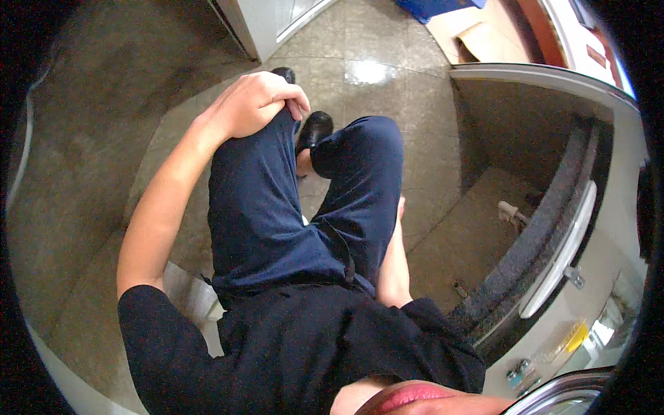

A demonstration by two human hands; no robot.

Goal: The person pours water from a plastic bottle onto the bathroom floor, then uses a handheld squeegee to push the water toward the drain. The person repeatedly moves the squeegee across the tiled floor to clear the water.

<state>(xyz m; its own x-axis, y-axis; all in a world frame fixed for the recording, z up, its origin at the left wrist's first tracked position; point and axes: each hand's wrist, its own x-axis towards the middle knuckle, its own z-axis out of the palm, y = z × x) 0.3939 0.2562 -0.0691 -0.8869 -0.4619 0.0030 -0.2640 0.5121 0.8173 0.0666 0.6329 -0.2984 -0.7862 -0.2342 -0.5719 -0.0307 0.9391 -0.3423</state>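
Note:
My left hand (259, 100) rests on top of my left knee, its fingers draped over the front of the dark blue trousers (252, 187). Nothing shows in it. On the other side, my right forearm (394, 270) passes down beside my right thigh. Only a small bit of my right hand (402, 206) shows past the trouser leg; its fingers are hidden. I am seated, with black shoes (316, 129) on the floor beyond my knees.
A pale desk (615, 277) curves along the right, bearing a yellow item (576, 337) and small bottle-like things (522, 375). Under it, a white fitting (512, 211) sticks out. A white panel (257, 31) stands far left; a blue item (443, 8) lies at the far right.

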